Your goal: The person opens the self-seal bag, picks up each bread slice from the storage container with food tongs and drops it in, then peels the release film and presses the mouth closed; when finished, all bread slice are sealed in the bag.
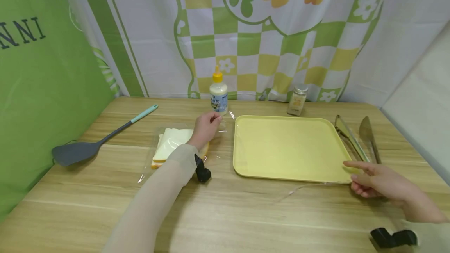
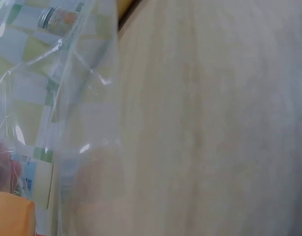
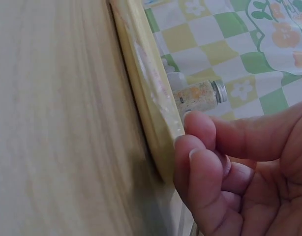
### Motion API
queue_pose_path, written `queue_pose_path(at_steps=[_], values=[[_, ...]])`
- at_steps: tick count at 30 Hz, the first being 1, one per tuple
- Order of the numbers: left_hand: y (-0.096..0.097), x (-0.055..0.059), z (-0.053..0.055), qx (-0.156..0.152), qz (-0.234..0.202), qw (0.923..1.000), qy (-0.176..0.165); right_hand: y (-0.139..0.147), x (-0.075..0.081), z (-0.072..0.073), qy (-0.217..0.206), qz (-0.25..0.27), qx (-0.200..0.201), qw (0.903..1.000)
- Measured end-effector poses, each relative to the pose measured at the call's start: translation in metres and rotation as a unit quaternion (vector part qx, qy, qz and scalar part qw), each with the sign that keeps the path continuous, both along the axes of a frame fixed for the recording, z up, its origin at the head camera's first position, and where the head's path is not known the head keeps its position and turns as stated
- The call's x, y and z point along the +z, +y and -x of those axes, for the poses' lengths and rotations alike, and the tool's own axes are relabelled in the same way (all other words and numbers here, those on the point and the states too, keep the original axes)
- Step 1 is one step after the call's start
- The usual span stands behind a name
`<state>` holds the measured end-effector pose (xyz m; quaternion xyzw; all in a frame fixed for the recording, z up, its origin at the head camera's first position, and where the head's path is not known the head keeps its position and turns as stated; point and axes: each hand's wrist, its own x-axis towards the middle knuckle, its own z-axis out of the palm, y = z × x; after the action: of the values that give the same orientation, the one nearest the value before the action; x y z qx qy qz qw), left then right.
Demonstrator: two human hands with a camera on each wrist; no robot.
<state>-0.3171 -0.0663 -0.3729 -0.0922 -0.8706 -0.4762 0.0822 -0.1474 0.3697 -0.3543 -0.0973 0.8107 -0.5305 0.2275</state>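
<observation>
White bread slices (image 1: 172,142) with brown crust lie in a clear plastic bag (image 1: 147,167) left of centre on the table. My left hand (image 1: 205,128) pinches the bag near its far right end, with curled fingers. In the left wrist view the clear film (image 2: 92,123) hangs in folds over part of that hand, and a crust (image 2: 13,214) shows low at the left. At the near right corner of the yellow tray (image 1: 288,147), my right hand (image 1: 383,182) pinches a thin clear plastic strip (image 3: 153,78), which trails leftward along the tray's front edge.
A squeeze bottle (image 1: 218,97) with a yellow cap stands behind my left hand. Behind the tray is a seasoning jar (image 1: 297,100). Metal tongs (image 1: 369,136) lie right of the tray, and a dark spatula (image 1: 79,152) with a mint handle lies far left.
</observation>
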Motion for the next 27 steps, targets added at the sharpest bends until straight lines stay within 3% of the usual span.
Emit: queue_pose_path(at_steps=[8, 15, 23, 27], values=[[0.002, 0.014, 0.001, -0.013, -0.005, 0.9998, -0.011, -0.012, 0.012, 0.004, 0.023, -0.023, 0.002, 0.9995], [-0.004, 0.048, -0.001, -0.029, 0.026, 0.9992, 0.007, -0.032, 0.018, 0.009, 0.032, -0.012, 0.017, 0.9993], [-0.01, 0.088, -0.01, -0.018, 0.013, 0.9968, 0.076, -0.069, 0.031, 0.011, 0.029, -0.046, 0.006, 0.9985], [-0.01, 0.105, -0.015, -0.015, 0.006, 0.9923, 0.123, -0.088, 0.039, 0.014, 0.041, -0.041, 0.028, 0.9979]])
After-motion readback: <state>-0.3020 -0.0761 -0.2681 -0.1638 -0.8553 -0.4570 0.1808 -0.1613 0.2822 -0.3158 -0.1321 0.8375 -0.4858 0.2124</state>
